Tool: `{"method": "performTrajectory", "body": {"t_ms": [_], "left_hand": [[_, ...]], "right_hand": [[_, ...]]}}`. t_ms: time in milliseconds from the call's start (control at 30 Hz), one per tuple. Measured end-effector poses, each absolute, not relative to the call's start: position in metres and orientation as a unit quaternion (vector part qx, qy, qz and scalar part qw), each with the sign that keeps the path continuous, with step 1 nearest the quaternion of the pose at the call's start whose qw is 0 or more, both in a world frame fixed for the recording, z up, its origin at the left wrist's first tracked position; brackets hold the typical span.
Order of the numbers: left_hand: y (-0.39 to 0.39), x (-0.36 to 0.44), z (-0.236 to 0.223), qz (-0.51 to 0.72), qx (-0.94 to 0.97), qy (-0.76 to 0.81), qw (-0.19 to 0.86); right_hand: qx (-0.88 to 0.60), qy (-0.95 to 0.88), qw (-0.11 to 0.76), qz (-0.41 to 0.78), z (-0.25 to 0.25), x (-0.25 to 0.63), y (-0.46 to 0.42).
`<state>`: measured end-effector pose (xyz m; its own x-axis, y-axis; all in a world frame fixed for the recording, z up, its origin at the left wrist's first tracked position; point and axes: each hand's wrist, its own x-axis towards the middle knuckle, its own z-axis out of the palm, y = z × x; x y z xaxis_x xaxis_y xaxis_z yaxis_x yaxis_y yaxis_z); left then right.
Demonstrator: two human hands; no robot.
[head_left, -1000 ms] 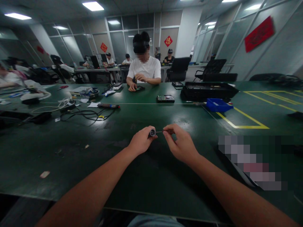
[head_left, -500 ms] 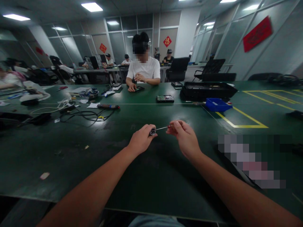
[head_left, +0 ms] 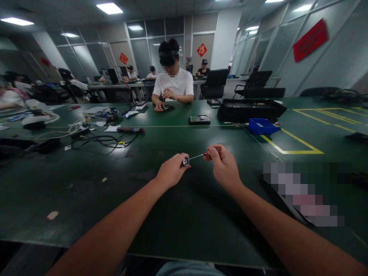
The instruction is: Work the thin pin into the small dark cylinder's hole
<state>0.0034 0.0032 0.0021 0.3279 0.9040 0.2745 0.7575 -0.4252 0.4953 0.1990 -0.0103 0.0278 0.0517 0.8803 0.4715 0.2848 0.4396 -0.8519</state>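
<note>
Left hand [head_left: 171, 168] has a dark silver-rimmed cylinder [head_left: 185, 162] gripped mid-frame. Right hand [head_left: 225, 165] pinches a skinny red-handled metal screwdriver [head_left: 205, 154].

The tabletop [head_left: 178, 214] looks smooth and glossy, the screwdriver shaft [head_left: 196, 156] shiny metal.

My single view looks from my head, forward and down across the desk [head_left: 161, 222], my left grip [head_left: 172, 168] and right grip [head_left: 226, 168] near, the wall [head_left: 205, 23] far beyond.
</note>
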Motion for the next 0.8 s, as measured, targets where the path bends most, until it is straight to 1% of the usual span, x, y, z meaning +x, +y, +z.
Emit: {"method": "performTrajectory", "body": {"t_ms": [333, 600, 700, 800], "left_hand": [[-0.001, 0.005, 0.006, 0.23, 0.814, 0.518, 0.127], [0.001, 0.006, 0.003, 0.182, 0.815, 0.537, 0.123], [0.001, 0.006, 0.002, 0.18, 0.814, 0.538, 0.128], [0.001, 0.006, 0.0, 0.194, 0.814, 0.532, 0.133]], "right_hand": [[-0.458, -0.716, 0.504, 0.155, 0.028, 0.197, -0.018], [-0.471, -0.773, 0.421, 0.057, 0.038, 0.198, -0.023], [-0.478, -0.769, 0.422, 0.045, 0.04, 0.2, -0.024], [-0.486, -0.752, 0.441, 0.067, 0.039, 0.201, -0.024]]}}
